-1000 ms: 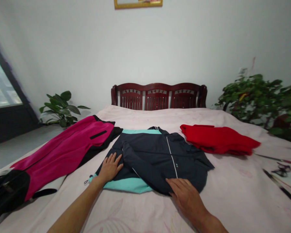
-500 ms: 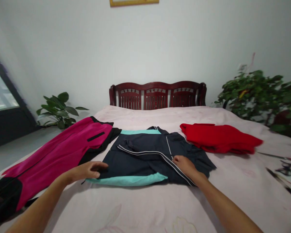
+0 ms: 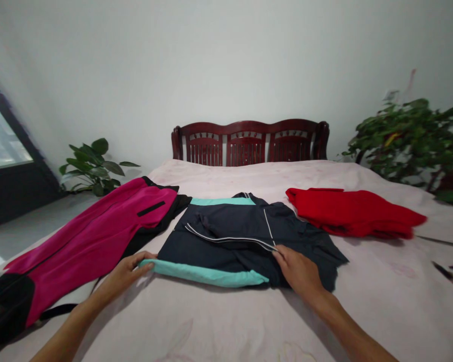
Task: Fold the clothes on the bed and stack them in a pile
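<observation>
i saw l hand (image 3: 136,266) pinching navy jkt (image 3: 230,217) by teal hem (image 3: 211,275), near left; r hand (image 3: 301,267) gripping its white-striped edge (image 3: 232,239). red garment (image 3: 355,213) lay far right, pink jkt (image 3: 98,236) left.

1 jacket (image 3: 196,255) is showing navy, turquoise bands and white stripes; 1 garment (image 3: 94,236), magenta and black; 1 cloth (image 3: 357,211), plain red; 1 bedspread (image 3: 219,322), floral pale pink.

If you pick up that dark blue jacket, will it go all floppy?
Probably floppy: the dark blue jacket lies in soft folds. It may feel light, since its cloth looks thin where the left hand pinches the turquoise edge. It probably won't roll, spread flat on the bed.
</observation>
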Action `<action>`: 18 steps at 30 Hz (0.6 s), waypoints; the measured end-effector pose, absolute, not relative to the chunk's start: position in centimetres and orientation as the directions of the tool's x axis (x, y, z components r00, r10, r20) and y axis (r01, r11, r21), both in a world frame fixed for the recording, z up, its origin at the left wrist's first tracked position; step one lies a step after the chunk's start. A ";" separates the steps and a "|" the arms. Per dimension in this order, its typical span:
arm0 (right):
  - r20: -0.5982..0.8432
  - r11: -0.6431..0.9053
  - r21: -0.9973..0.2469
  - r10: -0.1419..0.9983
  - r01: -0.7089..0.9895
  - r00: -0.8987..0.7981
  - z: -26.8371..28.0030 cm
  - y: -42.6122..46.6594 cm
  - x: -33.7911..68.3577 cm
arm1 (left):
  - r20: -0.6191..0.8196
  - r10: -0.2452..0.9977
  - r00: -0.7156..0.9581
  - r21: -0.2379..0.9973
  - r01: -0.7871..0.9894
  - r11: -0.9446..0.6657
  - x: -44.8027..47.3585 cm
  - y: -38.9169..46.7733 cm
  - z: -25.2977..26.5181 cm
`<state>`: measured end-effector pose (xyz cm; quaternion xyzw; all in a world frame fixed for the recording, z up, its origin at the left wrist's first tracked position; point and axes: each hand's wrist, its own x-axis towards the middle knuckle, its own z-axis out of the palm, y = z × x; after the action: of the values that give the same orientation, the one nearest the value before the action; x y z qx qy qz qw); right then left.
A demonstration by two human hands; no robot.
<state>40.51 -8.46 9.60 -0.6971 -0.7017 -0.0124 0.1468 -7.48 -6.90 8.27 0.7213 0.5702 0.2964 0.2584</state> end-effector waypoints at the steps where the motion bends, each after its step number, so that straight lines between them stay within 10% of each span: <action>1: 0.230 -0.040 -0.193 0.969 0.980 0.085 10.0 -7.6 40.9 | 0.142 0.977 0.159 0.705 0.676 -0.213 -7.3 -6.0 8.7; 6: 0.354 -0.169 -0.140 0.912 0.976 0.209 11.2 -3.4 43.2 | 0.198 0.976 0.090 0.569 0.800 -0.189 -5.5 -1.5 8.7; 14: 0.110 -0.206 -0.027 0.972 0.978 0.208 6.7 -1.2 44.8 | 0.258 0.965 0.055 0.209 0.972 -0.111 -2.3 0.8 5.9; 18: 0.125 -0.206 -0.052 0.969 0.977 0.211 6.4 -1.2 44.9 | 0.429 0.874 0.228 0.171 0.929 -0.327 0.7 -0.5 6.6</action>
<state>44.93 -1.22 6.40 -0.7758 -0.6273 -0.0325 0.0598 0.72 -0.46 6.61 0.7814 0.5770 0.2300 -0.0602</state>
